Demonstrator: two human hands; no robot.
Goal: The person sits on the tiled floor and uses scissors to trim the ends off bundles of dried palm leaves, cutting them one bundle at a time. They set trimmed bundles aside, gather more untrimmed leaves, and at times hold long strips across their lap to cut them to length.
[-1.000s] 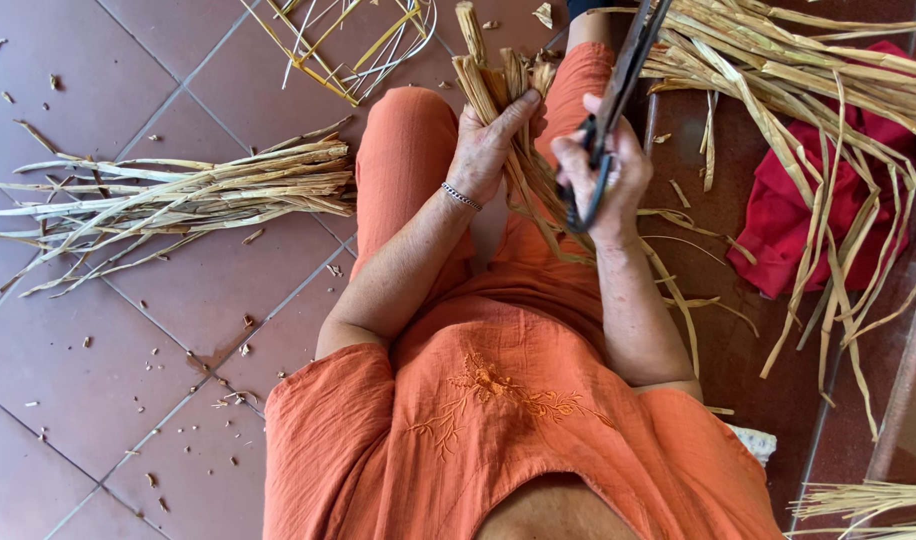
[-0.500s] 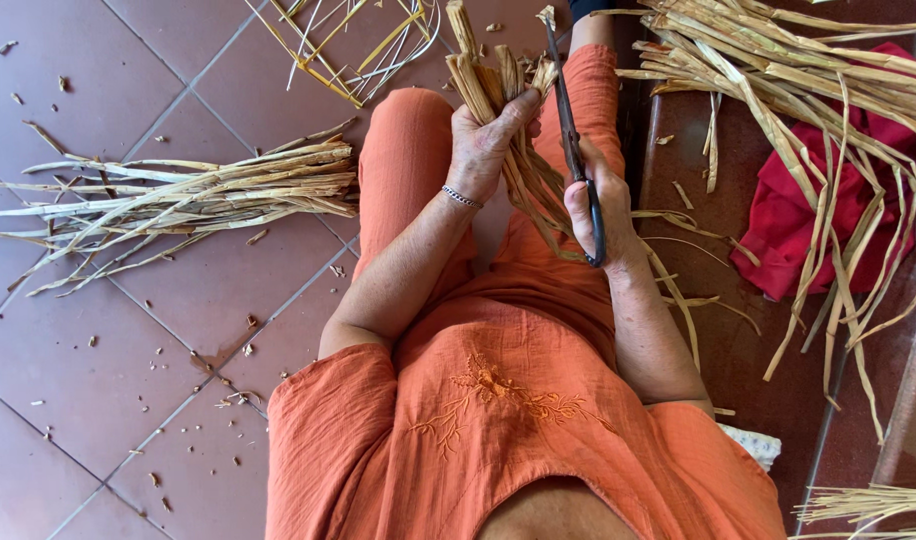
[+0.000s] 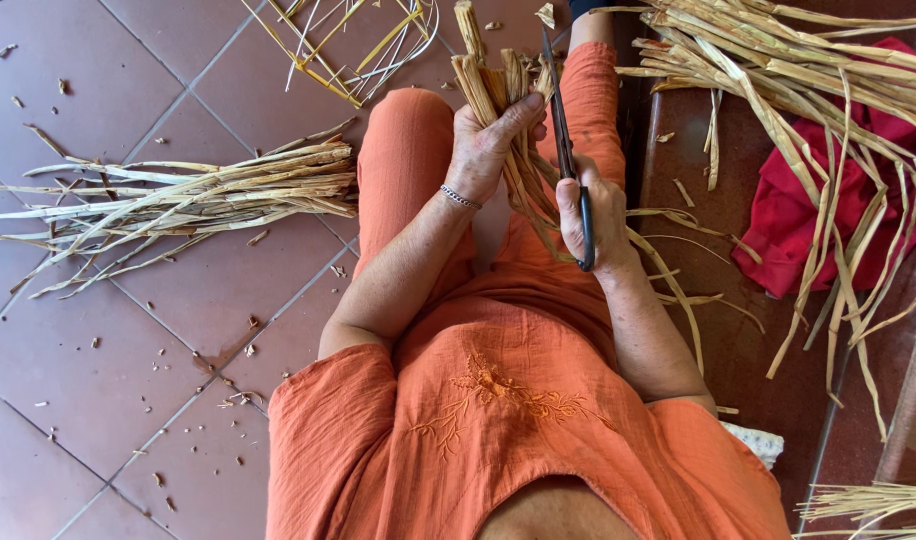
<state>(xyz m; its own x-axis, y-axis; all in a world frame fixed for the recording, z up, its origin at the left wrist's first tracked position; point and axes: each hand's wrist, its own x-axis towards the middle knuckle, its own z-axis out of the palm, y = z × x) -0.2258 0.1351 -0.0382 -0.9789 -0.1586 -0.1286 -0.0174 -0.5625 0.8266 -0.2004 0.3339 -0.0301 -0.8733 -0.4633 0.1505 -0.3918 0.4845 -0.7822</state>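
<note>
Over the last second the scissors (image 3: 568,150) in the right hand (image 3: 590,215) have swung from slanting toward the upper right, blades apart, to nearly upright and closed, the tips now beside the dried stalks (image 3: 498,85). The right hand has dropped slightly and turned, closing round the black handles. The left hand (image 3: 486,145) has edged a little higher on the bundle.
</note>
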